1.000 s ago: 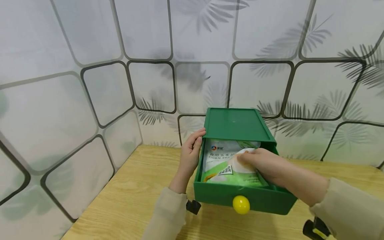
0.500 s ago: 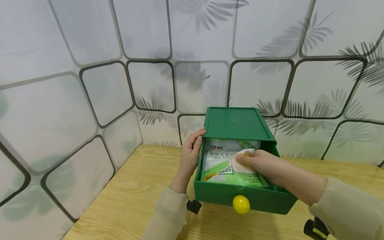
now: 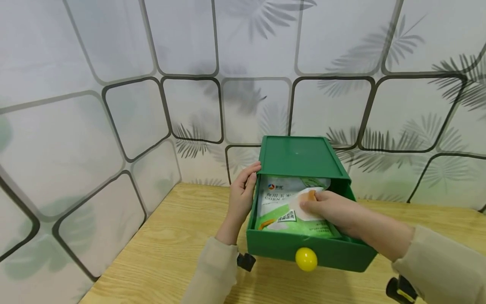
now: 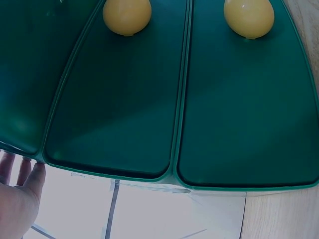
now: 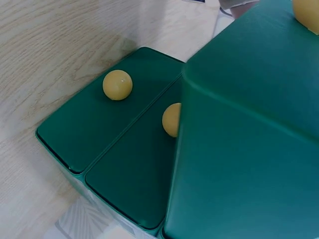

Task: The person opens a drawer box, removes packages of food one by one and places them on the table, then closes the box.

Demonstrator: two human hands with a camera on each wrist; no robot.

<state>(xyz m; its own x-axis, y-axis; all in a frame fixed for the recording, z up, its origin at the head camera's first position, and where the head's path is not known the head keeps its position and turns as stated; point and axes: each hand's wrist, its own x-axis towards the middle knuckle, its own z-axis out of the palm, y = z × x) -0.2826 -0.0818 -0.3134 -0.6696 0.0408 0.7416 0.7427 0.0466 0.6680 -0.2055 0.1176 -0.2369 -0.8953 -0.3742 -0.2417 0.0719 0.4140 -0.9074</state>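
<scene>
A white and green bag of corn starch (image 3: pixel 279 217) lies in the pulled-out top drawer (image 3: pixel 273 244) of a green drawer unit (image 3: pixel 296 156). My right hand (image 3: pixel 338 211) reaches over the drawer's right side and pinches the bag near its right part, thumb on top. The other fingers are hidden behind the bag. Part of the bag bulges up by the thumb, covering some of the lettering. My left hand (image 3: pixel 242 190) rests along the unit's left side, fingers fairly straight. In the left wrist view its fingertips (image 4: pixel 36 174) touch the green edge.
A yellow knob (image 3: pixel 306 259) sticks out from the open drawer's front. Below it, two more drawers with yellow knobs (image 5: pixel 117 85) are pushed in. The unit stands on a wood-grain table (image 3: pixel 159 245), close to a patterned wall covering (image 3: pixel 258 109) behind and at the left.
The bag's raised part has shifted slightly under my right hand and hides a bit more lettering. My left hand and the drawer have stayed put.
</scene>
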